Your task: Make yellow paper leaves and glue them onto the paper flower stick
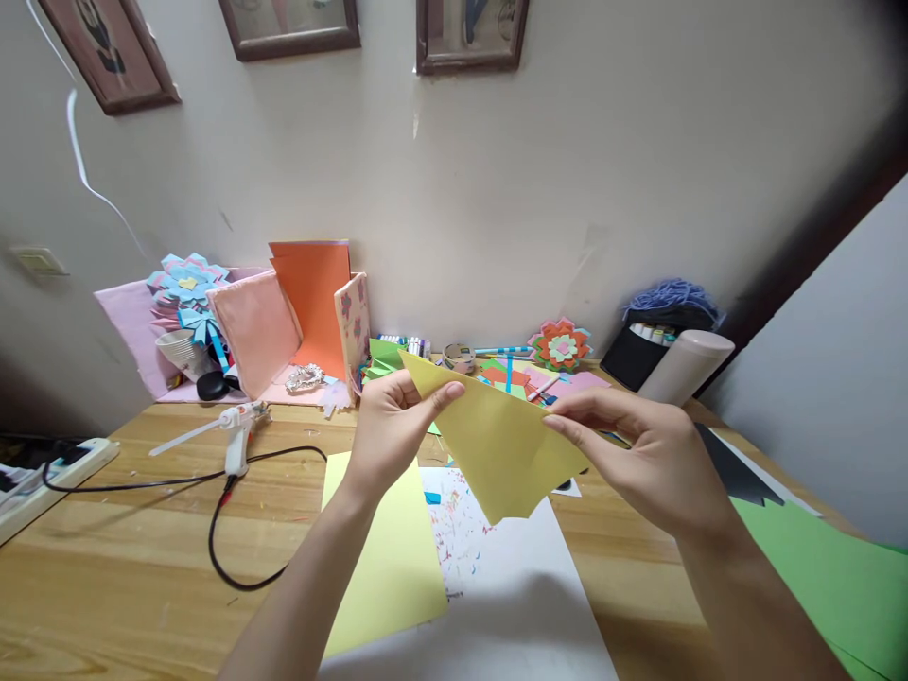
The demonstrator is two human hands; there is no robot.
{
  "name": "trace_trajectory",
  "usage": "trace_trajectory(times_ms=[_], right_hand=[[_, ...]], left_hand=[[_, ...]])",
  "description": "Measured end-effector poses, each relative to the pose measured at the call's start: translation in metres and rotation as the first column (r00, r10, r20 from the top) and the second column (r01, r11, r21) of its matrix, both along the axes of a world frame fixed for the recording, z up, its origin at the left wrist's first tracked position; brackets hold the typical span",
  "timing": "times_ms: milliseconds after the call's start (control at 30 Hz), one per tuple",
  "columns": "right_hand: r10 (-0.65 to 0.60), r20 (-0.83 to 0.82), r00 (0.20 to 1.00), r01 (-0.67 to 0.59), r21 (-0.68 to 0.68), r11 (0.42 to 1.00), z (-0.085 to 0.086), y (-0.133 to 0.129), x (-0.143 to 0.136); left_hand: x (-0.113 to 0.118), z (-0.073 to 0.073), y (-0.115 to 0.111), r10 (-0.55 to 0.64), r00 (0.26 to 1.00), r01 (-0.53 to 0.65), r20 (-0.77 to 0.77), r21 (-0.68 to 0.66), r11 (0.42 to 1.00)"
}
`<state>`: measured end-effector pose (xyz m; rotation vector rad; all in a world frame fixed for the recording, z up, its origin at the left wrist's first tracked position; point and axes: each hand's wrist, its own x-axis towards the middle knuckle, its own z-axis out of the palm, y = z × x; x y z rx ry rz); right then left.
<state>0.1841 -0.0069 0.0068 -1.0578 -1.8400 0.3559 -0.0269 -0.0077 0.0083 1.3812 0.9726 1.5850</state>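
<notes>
A piece of yellow paper [507, 454] hangs tilted in the air over the table, its upper edge slanting down to the right. My left hand [390, 426] pinches that edge near its upper left corner, thumb on the near face. On the right, my right hand [631, 454] holds the same edge between thumb and fingers. Below lies a larger yellow sheet [387, 558], partly hidden by my left forearm. It overlaps a white sheet [525, 605] that is scattered with small coloured scraps.
A white glue gun [239, 440] with a black cord stands at left, near a power strip [57, 487]. Pink boxes [252, 326], a paper flower [560, 344], a tape roll [459, 357] and a pale cylinder [687, 367] line the back. Green sheets [829, 577] lie at right.
</notes>
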Motion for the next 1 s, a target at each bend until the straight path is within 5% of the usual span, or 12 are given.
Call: trace_trajectory(times_ms=[333,600,900,1000], right_hand=[[0.016,0.014,1.0,-0.016,-0.014,1.0,0.002,-0.001,0.002],[0.077,0.039,0.996,-0.074,-0.078,0.994,0.004,-0.003,0.003],[0.037,0.031,0.999,-0.035,-0.076,0.996,0.001,0.003,0.008],[0.017,0.05,0.999,-0.016,-0.031,0.999,-0.001,0.002,0.01]], left_hand=[[-0.015,0.007,0.0,-0.078,0.992,0.073,-0.098,-0.053,0.996],[-0.028,0.012,-0.002,-0.019,0.97,0.02,-0.242,0.003,1.0],[-0.035,0.018,-0.003,-0.183,0.945,0.157,-0.273,-0.112,0.981],[-0.037,0.019,-0.004,-0.154,0.933,0.136,-0.324,-0.079,0.988]])
